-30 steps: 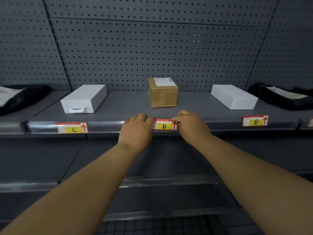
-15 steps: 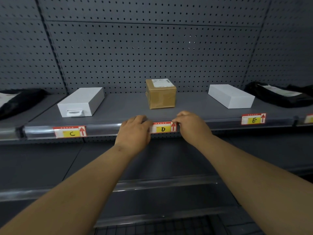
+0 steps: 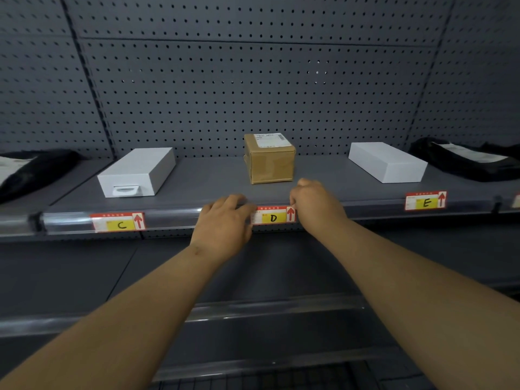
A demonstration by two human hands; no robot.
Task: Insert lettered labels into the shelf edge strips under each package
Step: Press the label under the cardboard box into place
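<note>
The red and yellow D label (image 3: 273,218) sits in the clear edge strip (image 3: 174,218) of the shelf, below a brown cardboard box (image 3: 270,164). My left hand (image 3: 225,223) has its fingers curled over the label's left end. My right hand (image 3: 316,205) pinches the right end beside the red arrow. A C label (image 3: 118,222) is in the strip under a white box (image 3: 138,171) on the left. An E label (image 3: 425,201) is under another white box (image 3: 387,161) on the right.
Black bagged parcels lie at the far left (image 3: 33,170) and the far right (image 3: 464,159) of the shelf. A perforated grey back panel (image 3: 253,80) rises behind the packages. A lower shelf with its own strip (image 3: 267,308) runs under my arms.
Both hands stay at the ends of the D label. My view has drifted slightly, so the shelf appears a little lower and further left.
</note>
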